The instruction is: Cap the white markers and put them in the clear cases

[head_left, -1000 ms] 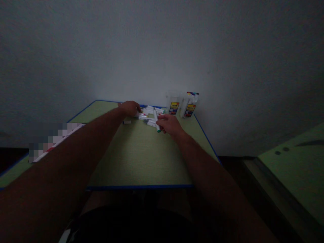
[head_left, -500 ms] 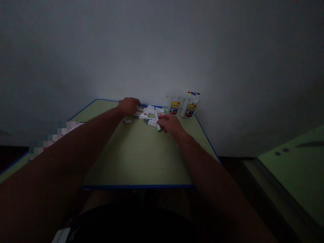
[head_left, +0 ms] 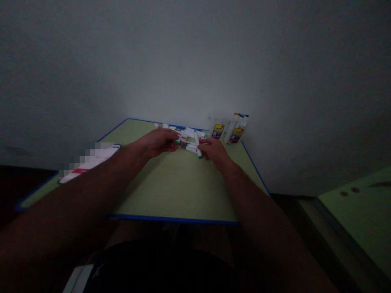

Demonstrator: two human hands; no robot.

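My right hand grips a white marker with a green lower end; it slants upright above the pile. My left hand is closed, its thumb and fingertips pinching a small white piece with a green end that looks like a marker cap. Fingers cover most of that piece. Several white markers lie loosely heaped behind and between the hands, near the table's back edge. Another white marker rests just left of the held one.
Two clear plastic marker cases with yellow labels stand at the back right: the nearer-left case and a right case with coloured marker ends on top. A phone lies on the pale green, blue-edged table by my left forearm. A wall rises behind.
My left hand has come from the back of the pile toward my right hand, and a green-ended piece now shows at its fingertips. My right hand still holds the marker. The view has shifted slightly.
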